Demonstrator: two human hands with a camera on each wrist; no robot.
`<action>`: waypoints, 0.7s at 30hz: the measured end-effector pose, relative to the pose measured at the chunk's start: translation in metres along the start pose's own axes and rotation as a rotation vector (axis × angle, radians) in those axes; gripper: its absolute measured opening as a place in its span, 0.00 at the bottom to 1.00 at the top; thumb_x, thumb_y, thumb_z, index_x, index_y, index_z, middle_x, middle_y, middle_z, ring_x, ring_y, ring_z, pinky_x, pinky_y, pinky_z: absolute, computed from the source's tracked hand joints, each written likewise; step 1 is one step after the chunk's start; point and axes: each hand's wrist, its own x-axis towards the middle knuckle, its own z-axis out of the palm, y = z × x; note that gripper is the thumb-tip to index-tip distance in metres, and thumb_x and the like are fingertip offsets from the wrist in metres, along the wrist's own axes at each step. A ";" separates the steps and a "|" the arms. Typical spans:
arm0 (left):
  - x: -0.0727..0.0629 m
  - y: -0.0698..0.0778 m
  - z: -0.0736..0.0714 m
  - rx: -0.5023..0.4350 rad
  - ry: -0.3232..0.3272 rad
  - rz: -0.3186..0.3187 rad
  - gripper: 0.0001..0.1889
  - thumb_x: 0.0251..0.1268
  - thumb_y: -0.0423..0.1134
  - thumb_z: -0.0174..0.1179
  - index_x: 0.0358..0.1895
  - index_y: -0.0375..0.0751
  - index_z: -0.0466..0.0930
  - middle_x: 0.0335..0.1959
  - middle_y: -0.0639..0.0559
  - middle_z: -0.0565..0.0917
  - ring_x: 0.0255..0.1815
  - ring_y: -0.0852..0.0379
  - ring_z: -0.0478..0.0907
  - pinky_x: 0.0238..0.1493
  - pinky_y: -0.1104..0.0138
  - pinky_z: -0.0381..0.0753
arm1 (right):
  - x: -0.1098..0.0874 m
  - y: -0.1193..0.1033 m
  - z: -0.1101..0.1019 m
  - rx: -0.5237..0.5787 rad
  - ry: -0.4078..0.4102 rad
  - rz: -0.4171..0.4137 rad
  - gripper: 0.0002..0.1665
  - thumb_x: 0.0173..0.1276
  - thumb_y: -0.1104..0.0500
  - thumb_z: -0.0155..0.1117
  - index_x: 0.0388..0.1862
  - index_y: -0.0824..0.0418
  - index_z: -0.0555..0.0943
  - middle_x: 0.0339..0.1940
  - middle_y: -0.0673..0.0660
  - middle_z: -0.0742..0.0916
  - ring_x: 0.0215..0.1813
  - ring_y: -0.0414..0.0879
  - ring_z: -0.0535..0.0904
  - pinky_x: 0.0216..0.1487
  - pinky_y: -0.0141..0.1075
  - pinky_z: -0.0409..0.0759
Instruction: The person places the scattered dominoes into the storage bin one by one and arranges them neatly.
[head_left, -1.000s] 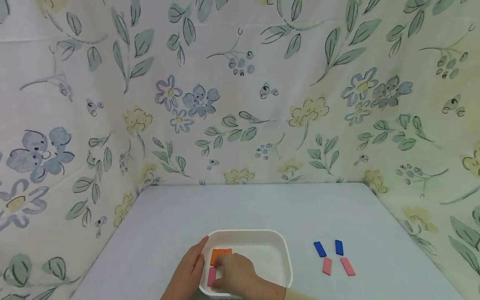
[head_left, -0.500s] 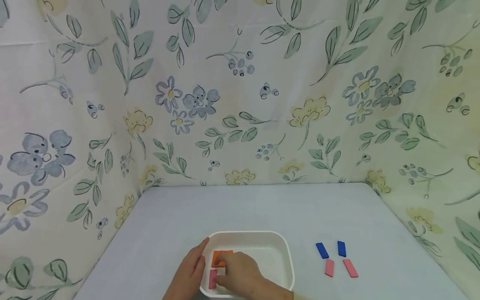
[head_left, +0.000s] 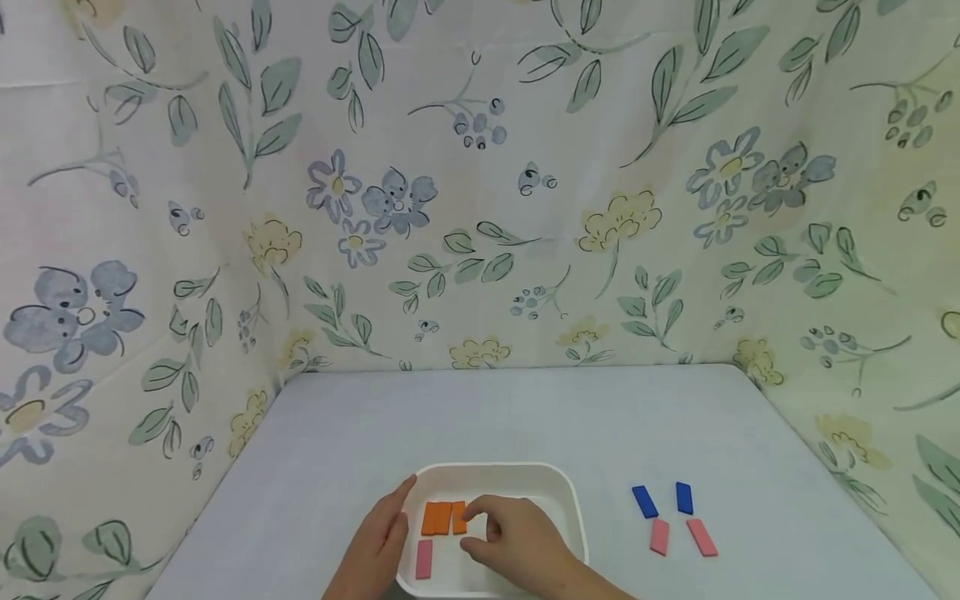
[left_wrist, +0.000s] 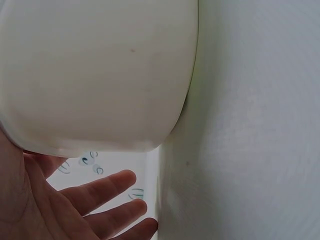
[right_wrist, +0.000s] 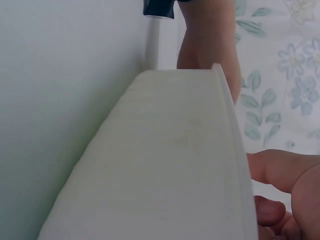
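A white tray stands at the near middle of the table. My left hand lies along its left rim; in the left wrist view its fingers are extended beside the tray's outer wall. Inside the tray, two flat orange pieces sit side by side, with a third orange piece a narrow gap to their right. A pink piece lies nearer me. My right hand is over the tray, index fingertip at the third orange piece. Thumb and index finger are apart, and nothing shows between them.
Right of the tray lie two blue pieces and two more pink pieces on the white table. Floral cloth hangs behind the table and along both sides.
My right hand has moved rightward from above the pink piece. The rightmost orange piece now stands apart from the other two. My left hand stays at the rim.
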 end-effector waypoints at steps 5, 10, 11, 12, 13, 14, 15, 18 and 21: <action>0.000 0.001 0.002 0.002 0.002 -0.029 0.25 0.81 0.39 0.47 0.77 0.49 0.63 0.69 0.47 0.72 0.65 0.48 0.71 0.65 0.45 0.72 | -0.007 0.006 -0.015 0.025 -0.009 0.045 0.14 0.63 0.45 0.73 0.45 0.47 0.85 0.15 0.42 0.72 0.18 0.36 0.65 0.18 0.28 0.64; -0.001 0.002 0.004 -0.001 0.007 -0.067 0.25 0.81 0.40 0.46 0.78 0.51 0.62 0.70 0.49 0.71 0.65 0.49 0.71 0.65 0.46 0.72 | -0.014 0.010 -0.032 0.052 -0.016 0.106 0.15 0.64 0.44 0.72 0.47 0.46 0.85 0.16 0.44 0.73 0.20 0.38 0.67 0.18 0.29 0.64; -0.001 0.003 0.004 -0.001 0.009 -0.075 0.26 0.81 0.40 0.46 0.78 0.51 0.62 0.70 0.49 0.71 0.65 0.49 0.71 0.65 0.46 0.72 | -0.015 0.011 -0.036 0.052 -0.013 0.111 0.15 0.64 0.44 0.72 0.47 0.46 0.85 0.16 0.44 0.73 0.20 0.38 0.68 0.18 0.29 0.64; -0.001 0.003 0.004 -0.002 0.012 -0.084 0.26 0.81 0.41 0.46 0.78 0.52 0.62 0.71 0.50 0.71 0.65 0.50 0.71 0.65 0.47 0.72 | -0.016 0.012 -0.039 0.052 -0.007 0.117 0.14 0.64 0.44 0.72 0.47 0.45 0.85 0.17 0.44 0.73 0.20 0.39 0.68 0.18 0.29 0.65; -0.002 0.004 0.004 -0.001 0.014 -0.085 0.26 0.81 0.41 0.46 0.78 0.52 0.62 0.71 0.50 0.70 0.64 0.50 0.71 0.65 0.47 0.72 | -0.016 0.013 -0.043 0.055 -0.001 0.117 0.14 0.64 0.44 0.72 0.47 0.45 0.85 0.17 0.44 0.73 0.21 0.39 0.68 0.19 0.29 0.65; -0.002 0.004 0.004 0.002 0.017 -0.088 0.26 0.80 0.41 0.46 0.78 0.53 0.62 0.71 0.50 0.70 0.64 0.50 0.71 0.65 0.47 0.72 | -0.017 0.014 -0.046 0.056 0.007 0.114 0.14 0.64 0.45 0.72 0.47 0.45 0.85 0.17 0.44 0.73 0.21 0.39 0.68 0.19 0.29 0.65; -0.002 0.005 0.004 0.004 0.019 -0.088 0.26 0.80 0.41 0.46 0.78 0.52 0.62 0.71 0.50 0.71 0.64 0.50 0.71 0.65 0.47 0.72 | -0.017 0.015 -0.049 0.057 0.014 0.110 0.14 0.64 0.45 0.72 0.47 0.45 0.85 0.18 0.44 0.73 0.21 0.39 0.68 0.19 0.28 0.65; -0.001 0.006 0.004 0.010 0.017 -0.093 0.26 0.80 0.40 0.46 0.78 0.52 0.62 0.71 0.50 0.71 0.65 0.48 0.71 0.65 0.46 0.72 | -0.017 0.018 -0.059 0.075 0.025 0.109 0.15 0.64 0.45 0.73 0.47 0.46 0.84 0.19 0.45 0.74 0.22 0.39 0.69 0.19 0.28 0.66; 0.000 0.007 0.004 0.009 0.015 -0.094 0.26 0.80 0.39 0.47 0.77 0.52 0.63 0.71 0.49 0.71 0.68 0.47 0.70 0.66 0.45 0.71 | -0.017 0.019 -0.069 0.084 0.026 0.107 0.16 0.65 0.45 0.72 0.48 0.47 0.84 0.21 0.46 0.75 0.23 0.39 0.70 0.19 0.29 0.67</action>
